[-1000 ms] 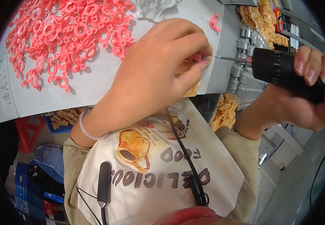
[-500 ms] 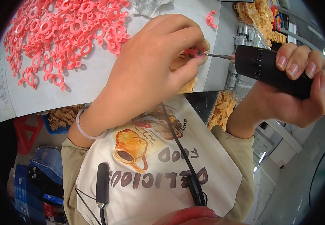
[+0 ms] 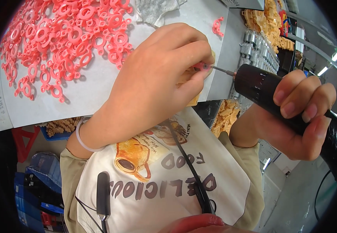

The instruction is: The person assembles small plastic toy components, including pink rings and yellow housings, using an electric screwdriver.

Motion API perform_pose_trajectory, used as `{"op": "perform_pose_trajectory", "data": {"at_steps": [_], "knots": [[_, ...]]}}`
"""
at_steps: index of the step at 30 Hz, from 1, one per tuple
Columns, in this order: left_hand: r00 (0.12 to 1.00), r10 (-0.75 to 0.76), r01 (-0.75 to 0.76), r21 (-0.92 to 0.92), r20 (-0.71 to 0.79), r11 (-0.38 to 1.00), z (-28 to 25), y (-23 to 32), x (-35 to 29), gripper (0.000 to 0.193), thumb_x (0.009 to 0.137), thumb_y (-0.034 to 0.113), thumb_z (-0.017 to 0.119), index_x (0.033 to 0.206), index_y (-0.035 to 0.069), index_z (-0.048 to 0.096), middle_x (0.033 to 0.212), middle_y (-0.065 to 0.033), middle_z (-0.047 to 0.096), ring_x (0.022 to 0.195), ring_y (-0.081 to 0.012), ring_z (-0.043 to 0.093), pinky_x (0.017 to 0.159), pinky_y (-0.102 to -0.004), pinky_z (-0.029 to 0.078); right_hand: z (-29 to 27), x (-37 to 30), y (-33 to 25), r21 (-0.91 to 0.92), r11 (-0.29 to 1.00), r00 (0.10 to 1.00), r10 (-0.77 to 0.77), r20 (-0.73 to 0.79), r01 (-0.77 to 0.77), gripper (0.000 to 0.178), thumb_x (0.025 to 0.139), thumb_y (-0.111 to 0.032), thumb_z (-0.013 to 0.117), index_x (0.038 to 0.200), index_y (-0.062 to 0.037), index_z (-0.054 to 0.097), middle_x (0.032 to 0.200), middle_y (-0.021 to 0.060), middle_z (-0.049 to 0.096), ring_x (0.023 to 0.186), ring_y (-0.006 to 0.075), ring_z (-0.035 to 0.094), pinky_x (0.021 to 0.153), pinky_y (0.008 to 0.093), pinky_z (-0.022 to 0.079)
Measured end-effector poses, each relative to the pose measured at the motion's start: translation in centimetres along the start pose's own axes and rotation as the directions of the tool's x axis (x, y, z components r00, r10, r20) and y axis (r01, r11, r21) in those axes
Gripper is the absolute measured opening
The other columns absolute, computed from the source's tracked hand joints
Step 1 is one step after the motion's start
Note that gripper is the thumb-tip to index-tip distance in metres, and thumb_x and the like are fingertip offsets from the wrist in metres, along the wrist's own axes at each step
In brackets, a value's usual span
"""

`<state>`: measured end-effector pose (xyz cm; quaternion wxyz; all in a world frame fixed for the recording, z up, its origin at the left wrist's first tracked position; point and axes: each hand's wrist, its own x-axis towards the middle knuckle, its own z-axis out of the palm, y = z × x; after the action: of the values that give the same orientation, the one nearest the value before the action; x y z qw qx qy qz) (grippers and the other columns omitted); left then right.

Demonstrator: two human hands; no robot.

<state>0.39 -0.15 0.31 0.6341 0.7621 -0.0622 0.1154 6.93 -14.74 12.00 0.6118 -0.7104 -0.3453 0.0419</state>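
Note:
My left hand (image 3: 158, 75) pinches a small pink plastic part (image 3: 202, 66) between thumb and fingers; most of that part is hidden. My right hand (image 3: 298, 112) is wrapped round a black electric screwdriver (image 3: 257, 82). Its thin metal bit (image 3: 223, 70) points left and meets the end of the pink part. Beneath my left hand shows a yellow plastic piece (image 3: 193, 101), largely covered by the fingers. A big heap of pink ring-shaped parts (image 3: 75, 35) lies to the left of my left hand.
One loose pink part (image 3: 217, 27) lies near the table's right edge. A grey-white cloth (image 3: 155, 11) is at the back. To the right stand clear cylindrical pieces (image 3: 256, 50) and yellow plastic parts (image 3: 260, 21). A blue bin (image 3: 57, 134) holds brownish pieces below the table.
The screwdriver has tilted, its rear end dropping lower along with my right hand. Its bit still meets the pink part. My left hand sits slightly lower in the picture.

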Motion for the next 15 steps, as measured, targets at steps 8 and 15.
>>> {"op": "perform_pose_trajectory", "data": {"at_steps": [8, 15], "knots": [[1.000, -0.019, 0.019, -0.020, 0.016, 1.000, -0.3, -0.3, -0.4, 0.019, 0.071, -0.002, 0.070, 0.088, 0.003, 0.062, 0.102, -0.0078, 0.063, 0.105, -0.0298, 0.057, 0.086, -0.0363, 0.046, 1.5, -0.5, 0.8, 0.103, 0.994, 0.997, 0.034, -0.064, -0.028, 0.024, 0.076, -0.026, 0.056, 0.069, -0.0110, 0.039, 0.064, -0.0011, 0.041, 0.048, 0.0080, 0.042, 0.048, 0.0227, 0.035], [1.000, -0.001, 0.000, -0.029, -0.003, 1.000, 0.1, 0.0, 0.2, 0.019, 0.071, -0.003, 0.070, 0.088, 0.003, 0.062, 0.102, -0.0079, 0.063, 0.105, -0.0303, 0.057, 0.086, -0.0364, 0.046, 0.5, -0.3, 0.4, 0.092, 0.995, 0.999, 0.045, -0.029, -0.043, 0.024, 0.079, -0.025, 0.056, 0.071, -0.0104, 0.039, 0.067, -0.0007, 0.041, 0.050, 0.0091, 0.042, 0.050, 0.0240, 0.036]]}}
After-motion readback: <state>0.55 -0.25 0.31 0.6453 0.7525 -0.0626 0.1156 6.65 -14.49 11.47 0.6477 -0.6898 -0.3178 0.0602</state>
